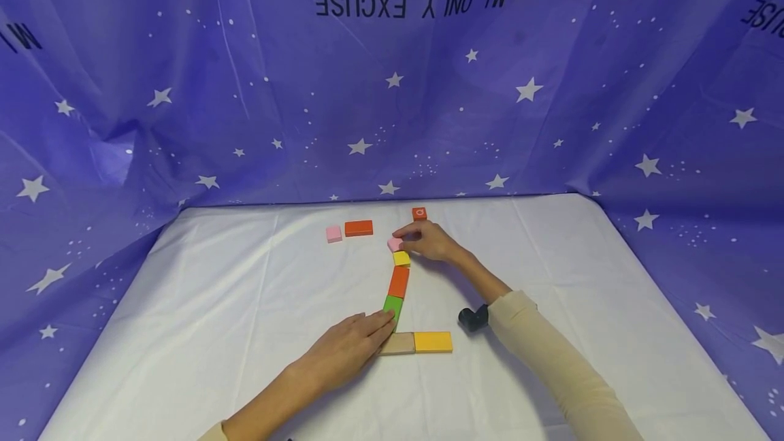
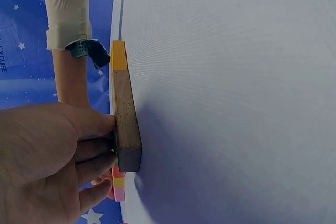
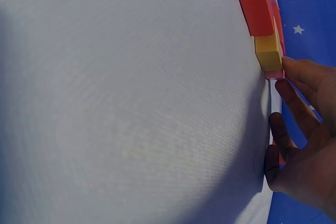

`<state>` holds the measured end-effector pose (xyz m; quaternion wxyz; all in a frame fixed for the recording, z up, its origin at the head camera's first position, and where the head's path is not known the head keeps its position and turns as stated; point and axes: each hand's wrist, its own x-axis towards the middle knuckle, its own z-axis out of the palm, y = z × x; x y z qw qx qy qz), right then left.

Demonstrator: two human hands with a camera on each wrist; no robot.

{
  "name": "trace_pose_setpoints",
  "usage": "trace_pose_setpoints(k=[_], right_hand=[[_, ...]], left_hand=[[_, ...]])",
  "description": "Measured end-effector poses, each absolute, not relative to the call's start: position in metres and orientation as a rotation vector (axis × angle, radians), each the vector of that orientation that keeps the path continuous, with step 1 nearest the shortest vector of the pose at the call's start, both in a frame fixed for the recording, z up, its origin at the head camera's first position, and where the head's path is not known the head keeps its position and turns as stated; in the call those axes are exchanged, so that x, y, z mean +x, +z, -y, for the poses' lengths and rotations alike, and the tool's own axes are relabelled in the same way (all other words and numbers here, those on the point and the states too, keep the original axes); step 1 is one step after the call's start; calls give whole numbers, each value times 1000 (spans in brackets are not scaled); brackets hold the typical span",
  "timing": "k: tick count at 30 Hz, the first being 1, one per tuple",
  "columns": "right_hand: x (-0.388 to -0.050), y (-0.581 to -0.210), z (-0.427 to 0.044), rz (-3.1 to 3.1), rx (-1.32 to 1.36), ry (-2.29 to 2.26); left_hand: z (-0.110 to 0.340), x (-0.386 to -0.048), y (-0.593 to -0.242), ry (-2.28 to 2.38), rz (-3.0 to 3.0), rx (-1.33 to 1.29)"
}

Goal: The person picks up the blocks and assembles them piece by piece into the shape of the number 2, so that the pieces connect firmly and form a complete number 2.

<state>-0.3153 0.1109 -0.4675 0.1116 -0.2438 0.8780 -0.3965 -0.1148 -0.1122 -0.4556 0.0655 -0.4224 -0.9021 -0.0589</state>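
A line of toy blocks runs up the table. From the near end it goes green block (image 1: 392, 305), red block (image 1: 399, 282), yellow block (image 1: 401, 259) and pink block (image 1: 395, 244). My right hand (image 1: 429, 241) pinches the pink block, which touches the yellow one. My left hand (image 1: 349, 346) lays its fairly straight fingers on the green block, covering part of it. Below, a plain wooden block (image 2: 126, 119) lies end to end with an orange-yellow block (image 1: 433, 342). In the left wrist view the thumb of that hand touches the wooden block's side.
Farther back lie another pink block (image 1: 333, 234), a red rectangular block (image 1: 358, 228) and a red block with a white mark (image 1: 419, 214). A black wrist camera (image 1: 474, 319) sticks out at the right cuff. A purple starry curtain (image 1: 392, 114) borders the white tablecloth (image 1: 245, 305).
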Motion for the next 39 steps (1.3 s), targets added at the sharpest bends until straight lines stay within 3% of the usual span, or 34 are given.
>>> trace_pose_setpoints(k=[20, 28, 39], right_hand=[[-322, -467, -115, -2588, -694, -1237], [-337, -468, -129, -2696, -524, -1419], [-345, -473, -136, -2786, -448, -1337]], left_hand=[[113, -116, -456, -235, 2662, -1287], [113, -116, -456, -224, 2687, -1280], [113, -116, -457, -208, 2681, -1280]])
